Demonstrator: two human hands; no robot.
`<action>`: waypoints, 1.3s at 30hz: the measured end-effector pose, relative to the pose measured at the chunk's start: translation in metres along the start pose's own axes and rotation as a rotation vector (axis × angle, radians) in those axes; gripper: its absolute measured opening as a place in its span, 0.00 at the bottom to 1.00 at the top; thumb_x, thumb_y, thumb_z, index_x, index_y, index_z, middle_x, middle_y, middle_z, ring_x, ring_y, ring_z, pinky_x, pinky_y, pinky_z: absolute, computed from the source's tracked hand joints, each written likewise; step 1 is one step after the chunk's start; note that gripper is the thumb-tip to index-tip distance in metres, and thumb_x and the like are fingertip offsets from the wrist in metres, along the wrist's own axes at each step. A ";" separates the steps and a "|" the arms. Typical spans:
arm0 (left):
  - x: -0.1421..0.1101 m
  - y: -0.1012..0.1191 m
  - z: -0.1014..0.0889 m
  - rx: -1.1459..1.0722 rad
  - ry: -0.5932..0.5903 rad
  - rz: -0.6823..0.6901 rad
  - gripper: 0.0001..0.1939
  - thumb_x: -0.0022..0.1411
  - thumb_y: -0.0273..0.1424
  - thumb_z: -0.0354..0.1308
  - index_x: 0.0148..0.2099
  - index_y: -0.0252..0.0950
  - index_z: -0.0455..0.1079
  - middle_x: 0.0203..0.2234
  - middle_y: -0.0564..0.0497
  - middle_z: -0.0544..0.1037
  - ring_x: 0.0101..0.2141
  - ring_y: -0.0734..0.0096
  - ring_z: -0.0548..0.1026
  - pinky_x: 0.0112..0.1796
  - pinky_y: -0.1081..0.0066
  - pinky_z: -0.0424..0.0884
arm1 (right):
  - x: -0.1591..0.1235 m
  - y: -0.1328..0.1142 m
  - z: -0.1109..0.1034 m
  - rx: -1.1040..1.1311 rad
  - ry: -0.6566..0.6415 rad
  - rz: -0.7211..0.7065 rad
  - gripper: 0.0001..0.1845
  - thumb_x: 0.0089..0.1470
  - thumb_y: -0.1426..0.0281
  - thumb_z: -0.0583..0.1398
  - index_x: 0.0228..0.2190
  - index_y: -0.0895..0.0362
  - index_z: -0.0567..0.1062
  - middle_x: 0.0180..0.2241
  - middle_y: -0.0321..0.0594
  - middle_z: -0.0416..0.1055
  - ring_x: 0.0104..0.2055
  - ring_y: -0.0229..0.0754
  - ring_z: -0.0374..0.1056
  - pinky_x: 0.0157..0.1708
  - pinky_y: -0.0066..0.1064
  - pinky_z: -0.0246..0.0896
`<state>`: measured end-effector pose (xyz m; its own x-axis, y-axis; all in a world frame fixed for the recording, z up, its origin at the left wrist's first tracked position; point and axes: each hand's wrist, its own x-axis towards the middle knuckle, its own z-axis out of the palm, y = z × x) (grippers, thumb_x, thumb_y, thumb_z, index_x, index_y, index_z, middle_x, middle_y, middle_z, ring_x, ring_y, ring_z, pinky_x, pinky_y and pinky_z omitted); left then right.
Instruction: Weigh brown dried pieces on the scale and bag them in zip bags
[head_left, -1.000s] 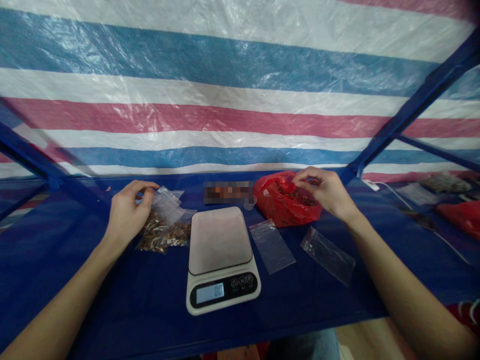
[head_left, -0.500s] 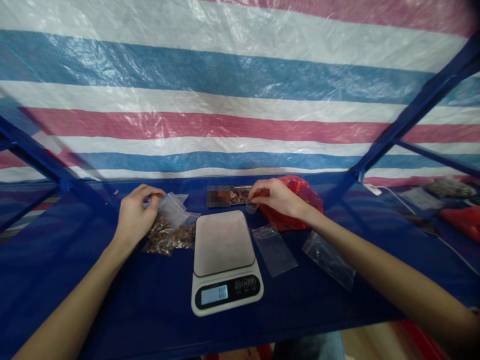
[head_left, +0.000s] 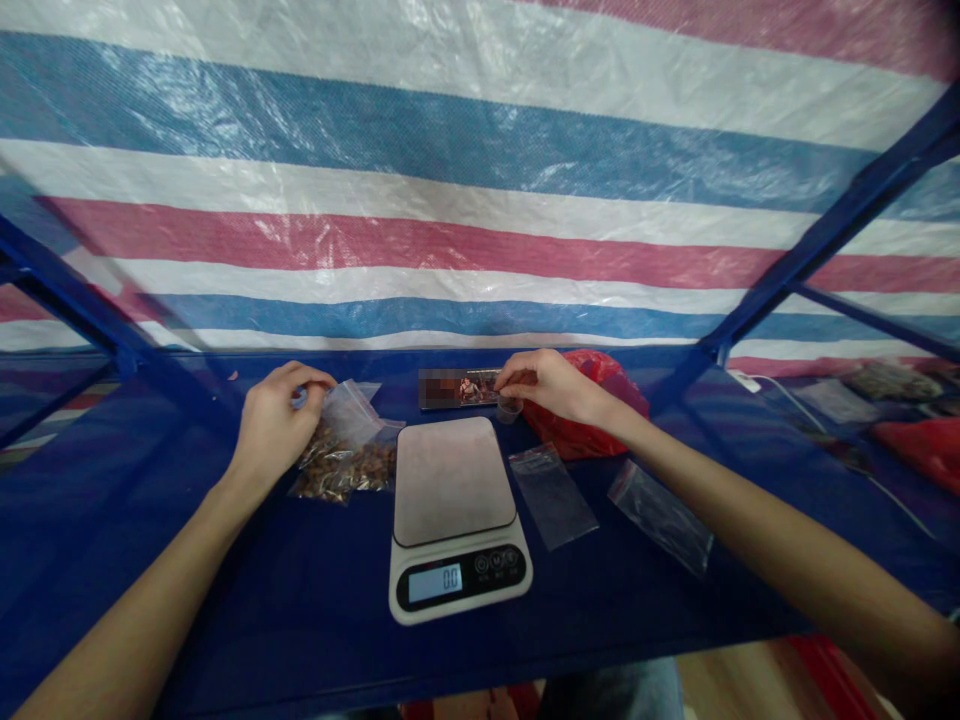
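Bag of brown dried pieces (head_left: 343,470), clear plastic, lies on the blue bench (head_left: 600,600) left of centre, its top corner standing up under the left hand (head_left: 276,428). That hand's fingers curl toward the thumb at the bag's upper edge; whether they grip the film, I cannot tell. To the right, the right hand (head_left: 549,388) pinches thumb and fingertips together at the rim of a small clear cup (head_left: 508,410), just beside a blurred strip (head_left: 457,388) and a red bag (head_left: 592,420). A light pinch suits so thin a cup. Scale (head_left: 451,500) sits between the hands, reading 0.0; two flat clear bags (head_left: 553,495) lie to its right.
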<state>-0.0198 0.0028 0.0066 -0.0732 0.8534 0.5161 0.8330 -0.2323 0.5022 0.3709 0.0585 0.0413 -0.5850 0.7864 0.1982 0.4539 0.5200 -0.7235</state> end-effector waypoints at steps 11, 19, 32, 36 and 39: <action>0.000 0.000 0.001 0.012 0.013 0.019 0.14 0.65 0.33 0.50 0.36 0.40 0.79 0.36 0.48 0.82 0.37 0.61 0.79 0.44 0.64 0.73 | -0.021 0.000 0.000 -0.084 -0.009 -0.060 0.21 0.54 0.76 0.72 0.50 0.53 0.84 0.51 0.43 0.83 0.54 0.49 0.78 0.58 0.42 0.71; -0.001 0.000 0.000 0.004 0.016 0.032 0.15 0.64 0.33 0.50 0.36 0.38 0.79 0.36 0.47 0.81 0.37 0.61 0.78 0.46 0.62 0.74 | -0.039 0.004 0.002 -0.134 0.030 -0.039 0.22 0.62 0.83 0.57 0.51 0.56 0.82 0.47 0.46 0.82 0.49 0.48 0.79 0.52 0.43 0.74; -0.001 0.004 0.000 0.037 0.005 0.020 0.14 0.64 0.32 0.50 0.35 0.39 0.79 0.36 0.48 0.82 0.37 0.62 0.78 0.46 0.64 0.74 | -0.048 0.017 0.026 -0.811 0.106 -0.137 0.17 0.68 0.77 0.57 0.45 0.58 0.86 0.45 0.52 0.74 0.49 0.55 0.64 0.49 0.46 0.63; -0.001 0.006 0.000 0.031 0.008 0.018 0.14 0.64 0.33 0.51 0.36 0.38 0.79 0.35 0.48 0.82 0.37 0.62 0.78 0.44 0.63 0.74 | -0.049 0.016 0.028 -0.770 0.100 -0.123 0.15 0.69 0.75 0.57 0.46 0.59 0.85 0.46 0.52 0.74 0.50 0.55 0.65 0.50 0.46 0.63; -0.001 0.006 -0.001 0.031 0.002 0.011 0.15 0.63 0.33 0.51 0.36 0.38 0.79 0.36 0.48 0.82 0.37 0.62 0.78 0.45 0.64 0.74 | -0.049 0.017 0.029 -0.724 0.116 -0.107 0.13 0.68 0.74 0.59 0.46 0.59 0.84 0.46 0.51 0.74 0.50 0.55 0.66 0.52 0.46 0.63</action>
<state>-0.0148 -0.0001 0.0096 -0.0651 0.8502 0.5224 0.8504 -0.2266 0.4748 0.3880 0.0192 -0.0002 -0.5944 0.7282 0.3412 0.7515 0.6540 -0.0866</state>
